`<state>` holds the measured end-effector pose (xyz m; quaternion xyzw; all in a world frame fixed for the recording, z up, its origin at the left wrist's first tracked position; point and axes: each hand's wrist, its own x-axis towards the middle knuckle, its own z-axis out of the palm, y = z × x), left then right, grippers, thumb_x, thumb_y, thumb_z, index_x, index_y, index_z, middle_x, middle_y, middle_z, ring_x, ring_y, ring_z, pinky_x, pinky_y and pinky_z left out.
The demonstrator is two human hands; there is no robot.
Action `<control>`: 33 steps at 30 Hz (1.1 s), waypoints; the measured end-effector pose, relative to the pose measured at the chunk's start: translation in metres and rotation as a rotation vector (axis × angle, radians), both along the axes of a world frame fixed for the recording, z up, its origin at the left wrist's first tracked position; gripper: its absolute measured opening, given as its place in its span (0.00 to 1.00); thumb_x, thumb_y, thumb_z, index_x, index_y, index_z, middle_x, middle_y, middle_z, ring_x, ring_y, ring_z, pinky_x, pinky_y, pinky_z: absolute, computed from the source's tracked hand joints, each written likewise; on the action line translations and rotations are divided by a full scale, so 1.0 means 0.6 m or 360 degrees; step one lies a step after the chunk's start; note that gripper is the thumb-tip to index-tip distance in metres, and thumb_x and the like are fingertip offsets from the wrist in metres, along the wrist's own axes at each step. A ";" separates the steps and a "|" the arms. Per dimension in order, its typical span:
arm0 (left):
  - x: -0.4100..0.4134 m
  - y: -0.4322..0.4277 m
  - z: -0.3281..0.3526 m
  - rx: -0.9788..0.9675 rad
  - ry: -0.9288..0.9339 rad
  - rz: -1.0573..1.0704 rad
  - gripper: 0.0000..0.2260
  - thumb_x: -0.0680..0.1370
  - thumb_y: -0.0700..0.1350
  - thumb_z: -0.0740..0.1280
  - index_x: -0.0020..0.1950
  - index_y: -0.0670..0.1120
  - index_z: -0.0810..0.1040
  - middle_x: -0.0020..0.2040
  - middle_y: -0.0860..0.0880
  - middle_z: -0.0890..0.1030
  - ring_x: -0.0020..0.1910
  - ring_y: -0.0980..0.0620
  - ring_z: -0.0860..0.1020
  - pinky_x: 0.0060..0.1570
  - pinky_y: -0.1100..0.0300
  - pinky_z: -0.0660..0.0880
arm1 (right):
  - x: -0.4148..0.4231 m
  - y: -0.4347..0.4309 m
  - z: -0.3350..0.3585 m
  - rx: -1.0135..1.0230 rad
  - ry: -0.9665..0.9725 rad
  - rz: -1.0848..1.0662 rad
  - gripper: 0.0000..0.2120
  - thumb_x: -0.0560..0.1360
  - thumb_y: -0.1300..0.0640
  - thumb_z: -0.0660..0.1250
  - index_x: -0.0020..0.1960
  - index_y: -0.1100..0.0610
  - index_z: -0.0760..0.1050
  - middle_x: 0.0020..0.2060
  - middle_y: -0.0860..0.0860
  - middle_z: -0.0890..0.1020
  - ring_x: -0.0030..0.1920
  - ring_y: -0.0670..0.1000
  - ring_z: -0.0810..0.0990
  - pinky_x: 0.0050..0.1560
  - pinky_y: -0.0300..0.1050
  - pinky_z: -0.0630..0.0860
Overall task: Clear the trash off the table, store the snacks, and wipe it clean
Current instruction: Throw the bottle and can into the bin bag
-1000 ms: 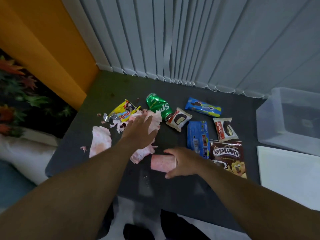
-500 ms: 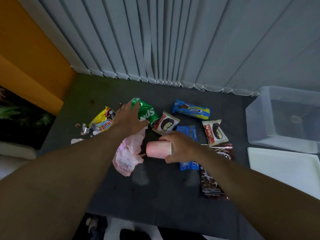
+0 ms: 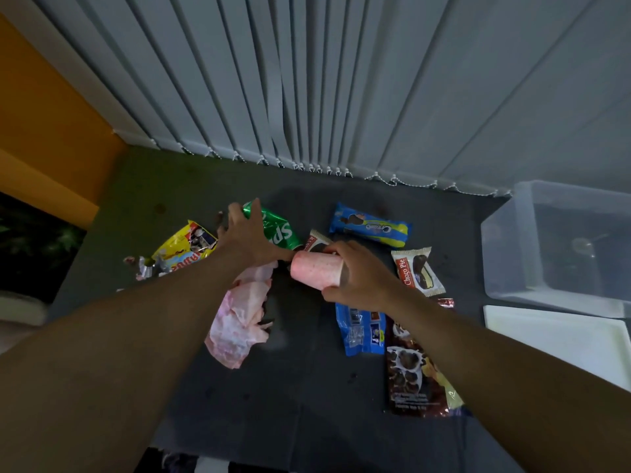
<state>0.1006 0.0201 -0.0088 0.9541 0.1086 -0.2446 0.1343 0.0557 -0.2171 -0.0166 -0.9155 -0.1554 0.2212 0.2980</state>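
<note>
gripping trash with both hands over the table (image 3: 307,414)
left hand (image 3: 251,240) curls round the green can (image 3: 281,230); right hand (image 3: 363,283) clasps the pink cup (image 3: 316,274), tipped sideways at 4 o'clock of the can. tissue (image 3: 235,322) lies at 6 o'clock below the can, yellow wrapper (image 3: 184,249) at 9, choco pie (image 3: 418,273) at 3, bin (image 3: 563,247) beyond.

1. Green can (image 3: 277,227): white letters "Spr", upside down, the rest covered.
2. White-and-red wrapper (image 3: 418,272): "Choco Pie" printed along one side.
3. Blue wrapper (image 3: 370,227): "Cream-O", upside down.
4. Yellow wrapper (image 3: 184,249): large letters, too crumpled to read.
5. Brown bag (image 3: 413,373): small print, illegible.
</note>
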 end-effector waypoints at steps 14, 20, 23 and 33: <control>-0.056 0.060 0.067 -0.0156 -0.0393 0.0290 0.57 0.65 0.72 0.73 0.81 0.46 0.49 0.80 0.40 0.50 0.79 0.38 0.50 0.74 0.43 0.58 | 0.009 0.036 0.031 0.0074 -0.0096 -0.0130 0.34 0.66 0.46 0.76 0.68 0.49 0.66 0.59 0.48 0.75 0.59 0.49 0.74 0.55 0.48 0.77; -0.138 0.141 0.100 -0.0119 -0.0416 0.0482 0.56 0.64 0.75 0.70 0.81 0.47 0.52 0.79 0.44 0.51 0.79 0.40 0.51 0.75 0.41 0.60 | -0.005 0.113 0.055 0.0078 -0.0204 -0.0052 0.32 0.66 0.46 0.76 0.66 0.51 0.70 0.57 0.50 0.77 0.56 0.51 0.77 0.54 0.47 0.75; -0.215 0.216 0.113 -0.0162 -0.0511 0.0662 0.55 0.63 0.76 0.69 0.81 0.47 0.55 0.76 0.43 0.54 0.77 0.41 0.52 0.76 0.45 0.59 | -0.025 0.194 0.073 0.0091 -0.0261 0.0111 0.32 0.64 0.45 0.77 0.65 0.50 0.71 0.57 0.51 0.79 0.56 0.54 0.78 0.55 0.50 0.76; -0.420 0.353 0.118 -0.0113 -0.0419 0.1043 0.53 0.63 0.75 0.70 0.80 0.49 0.58 0.74 0.43 0.57 0.75 0.40 0.57 0.73 0.49 0.61 | -0.116 0.404 0.079 0.0129 -0.0214 0.0479 0.33 0.67 0.45 0.76 0.68 0.51 0.70 0.61 0.51 0.78 0.59 0.54 0.77 0.57 0.50 0.74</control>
